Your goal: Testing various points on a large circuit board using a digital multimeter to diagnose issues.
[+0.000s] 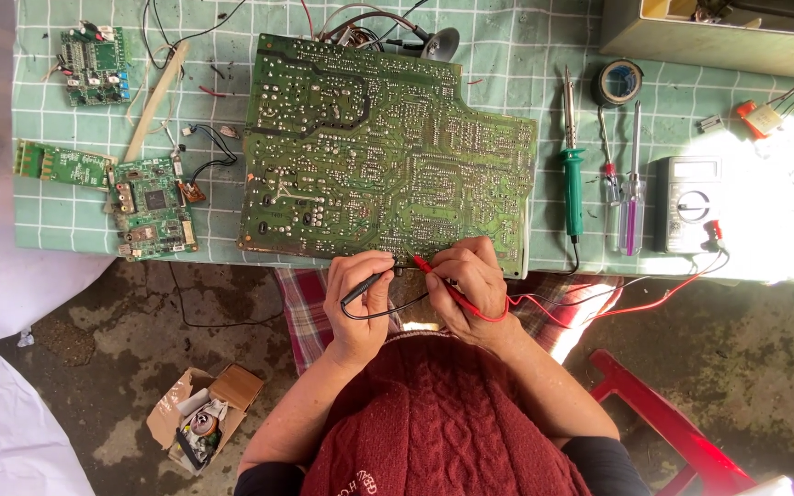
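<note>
A large green circuit board (388, 156) lies solder side up on the green checked tablecloth (526, 83). My left hand (356, 298) grips a black test probe (367, 287), its tip at the board's near edge. My right hand (470, 289) holds a red test probe (441, 283), tip touching the same edge a little to the right. Red and black leads (599, 308) run right to a grey multimeter (688, 204) on the table.
A green-handled soldering iron (572, 174), two screwdrivers (631, 202) and a tape roll (618, 83) lie right of the board. Smaller circuit boards (149, 207) sit at left. An open cardboard box (199, 418) rests on the floor; a red stool (663, 418) stands at right.
</note>
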